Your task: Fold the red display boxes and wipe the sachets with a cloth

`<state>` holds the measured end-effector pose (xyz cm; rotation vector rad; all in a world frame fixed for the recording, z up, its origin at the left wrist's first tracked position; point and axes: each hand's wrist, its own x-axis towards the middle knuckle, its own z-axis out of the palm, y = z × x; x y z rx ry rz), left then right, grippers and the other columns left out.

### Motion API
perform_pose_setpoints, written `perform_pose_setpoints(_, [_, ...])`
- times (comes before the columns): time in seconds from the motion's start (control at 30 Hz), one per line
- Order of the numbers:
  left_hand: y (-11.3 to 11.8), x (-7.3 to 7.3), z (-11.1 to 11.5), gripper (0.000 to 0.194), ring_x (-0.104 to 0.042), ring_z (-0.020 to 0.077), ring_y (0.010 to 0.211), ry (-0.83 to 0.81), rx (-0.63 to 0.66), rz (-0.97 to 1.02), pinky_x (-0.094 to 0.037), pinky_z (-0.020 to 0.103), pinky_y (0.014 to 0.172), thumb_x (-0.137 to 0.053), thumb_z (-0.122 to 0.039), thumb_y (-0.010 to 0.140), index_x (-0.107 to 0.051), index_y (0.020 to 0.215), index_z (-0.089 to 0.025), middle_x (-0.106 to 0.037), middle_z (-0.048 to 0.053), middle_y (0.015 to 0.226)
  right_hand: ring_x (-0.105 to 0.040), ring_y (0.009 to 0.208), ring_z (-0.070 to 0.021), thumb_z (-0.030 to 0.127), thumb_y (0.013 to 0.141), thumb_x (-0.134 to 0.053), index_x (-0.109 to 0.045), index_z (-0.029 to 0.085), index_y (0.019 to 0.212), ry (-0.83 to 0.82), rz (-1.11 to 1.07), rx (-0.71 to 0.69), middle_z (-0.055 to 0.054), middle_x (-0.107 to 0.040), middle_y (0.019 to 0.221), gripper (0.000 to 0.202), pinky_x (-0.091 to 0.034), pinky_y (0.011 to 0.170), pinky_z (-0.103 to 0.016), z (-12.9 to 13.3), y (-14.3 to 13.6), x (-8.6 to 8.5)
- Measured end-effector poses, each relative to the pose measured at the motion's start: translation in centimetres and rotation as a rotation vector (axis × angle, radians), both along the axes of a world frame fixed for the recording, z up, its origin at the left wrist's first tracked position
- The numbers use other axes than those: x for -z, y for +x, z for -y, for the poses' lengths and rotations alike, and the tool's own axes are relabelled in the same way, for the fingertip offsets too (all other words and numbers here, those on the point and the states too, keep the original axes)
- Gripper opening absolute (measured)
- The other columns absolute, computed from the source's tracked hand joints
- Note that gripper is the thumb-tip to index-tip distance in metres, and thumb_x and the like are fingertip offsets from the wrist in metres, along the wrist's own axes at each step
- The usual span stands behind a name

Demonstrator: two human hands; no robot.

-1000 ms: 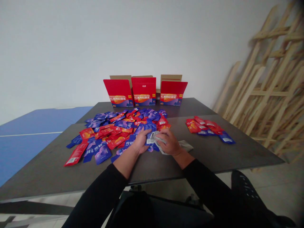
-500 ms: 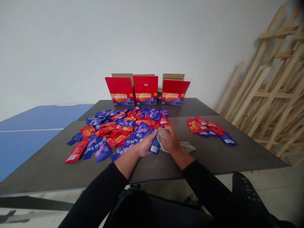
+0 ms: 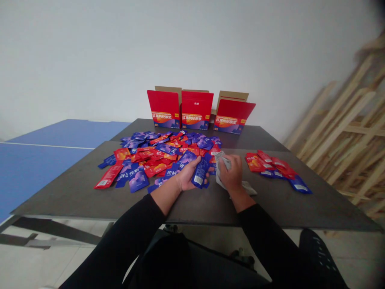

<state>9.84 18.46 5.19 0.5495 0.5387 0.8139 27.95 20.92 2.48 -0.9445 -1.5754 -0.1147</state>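
A blue pouch [image 3: 199,173] is gripped in my left hand [image 3: 187,176], its printed back facing up over the front of the table. Just to the right, my right hand [image 3: 233,173] is closed on a pale grey cloth [image 3: 220,160], apart from the pouch. Part of the cloth trails under my right wrist onto the table. A large mixed pile of red and blue pouches [image 3: 156,162] spreads beyond and left of my left hand. Off to the right lies a smaller group of red and blue pouches [image 3: 272,165].
Three open red boxes [image 3: 195,116] stand in a row at the back of the dark table [image 3: 99,204]. A blue table [image 3: 60,160] is at the left. Wooden frames [image 3: 345,124] lean at the right. Below the table edge is a black shoe [image 3: 319,251].
My right hand and the cloth have moved right, away from the blue pouch, which now shows more fully in my left hand. The camera view has shifted left and the scene appears farther right.
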Motion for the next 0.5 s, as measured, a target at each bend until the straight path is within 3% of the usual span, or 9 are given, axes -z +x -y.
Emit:
perform_pose_setpoints(0.13, [0.0,0.1,-0.4,0.053,-0.059,0.0151,0.052,-0.039,-0.020,0.052,-0.046,0.024,0.048,-0.049,-0.063,0.086,-0.065,0.083,-0.013,-0.065,0.007,0.066,-0.057,0.093,-0.0202,0.024,0.087,-0.060,-0.059,0.023,0.107,0.123,0.197,-0.284,-0.007,-0.054,0.098,0.020,-0.053,0.083,-0.039,1.7,-1.3,0.1])
perform_pose_setpoints(0.3, [0.4,0.7,-0.4,0.060,-0.065,0.0216,0.061,-0.067,-0.009,-0.017,-0.051,0.030,0.057,-0.044,-0.071,0.084,-0.064,0.075,-0.015,-0.065,0.009,0.063,-0.057,0.090,-0.0185,0.022,0.087,-0.060,-0.059,0.024,0.109,0.125,0.387,-0.520,-0.006,-0.054,0.100,0.023,-0.055,0.081,-0.037,3.1,-3.0,0.4])
perform_pose_setpoints(0.4, [0.8,1.0,-0.2,0.054,-0.064,0.0205,0.056,-0.054,-0.041,-0.085,-0.051,0.030,0.057,-0.046,-0.063,0.087,-0.063,0.070,-0.014,-0.064,0.009,0.060,-0.057,0.090,-0.0188,0.021,0.088,-0.057,-0.060,0.023,0.109,0.100,0.441,-0.539,-0.007,-0.056,0.100,0.021,-0.055,0.081,-0.036,3.0,-3.2,0.5])
perform_pose_setpoints(0.5, [1.3,1.3,0.0,0.047,-0.060,0.0169,0.051,-0.031,-0.097,-0.148,-0.049,0.027,0.053,-0.052,-0.056,0.087,-0.062,0.070,-0.014,-0.061,0.006,0.057,-0.057,0.093,-0.0204,0.022,0.091,-0.053,-0.059,0.022,0.109,0.078,0.383,-0.427,-0.008,-0.054,0.101,0.019,-0.054,0.082,-0.037,2.5,-2.9,0.7])
